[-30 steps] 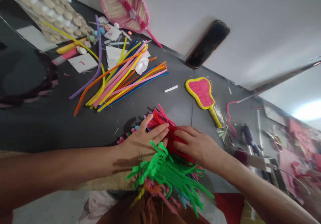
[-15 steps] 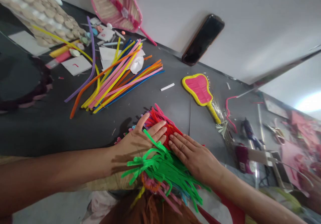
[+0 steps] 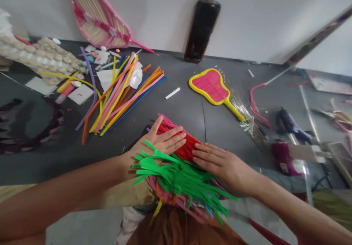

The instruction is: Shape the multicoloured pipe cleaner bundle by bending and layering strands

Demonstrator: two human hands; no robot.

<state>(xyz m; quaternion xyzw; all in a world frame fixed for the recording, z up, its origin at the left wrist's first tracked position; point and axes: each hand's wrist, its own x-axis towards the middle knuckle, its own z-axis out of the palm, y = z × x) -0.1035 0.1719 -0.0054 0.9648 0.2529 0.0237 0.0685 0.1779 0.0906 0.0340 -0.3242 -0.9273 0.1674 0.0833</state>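
You rest your spread left hand (image 3: 158,141) and flat right hand (image 3: 226,166) on red stems (image 3: 187,151). Green stems (image 3: 176,175) already lie beside them; the loose stems (image 3: 117,97) look unused.

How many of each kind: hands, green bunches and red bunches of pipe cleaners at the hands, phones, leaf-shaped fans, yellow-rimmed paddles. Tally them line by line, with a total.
Hands: 2 (left hand, right hand)
Green bunch: 1
Red bunch: 1
Phone: 1
Leaf-shaped fan: 1
Yellow-rimmed paddle: 1
Total: 7
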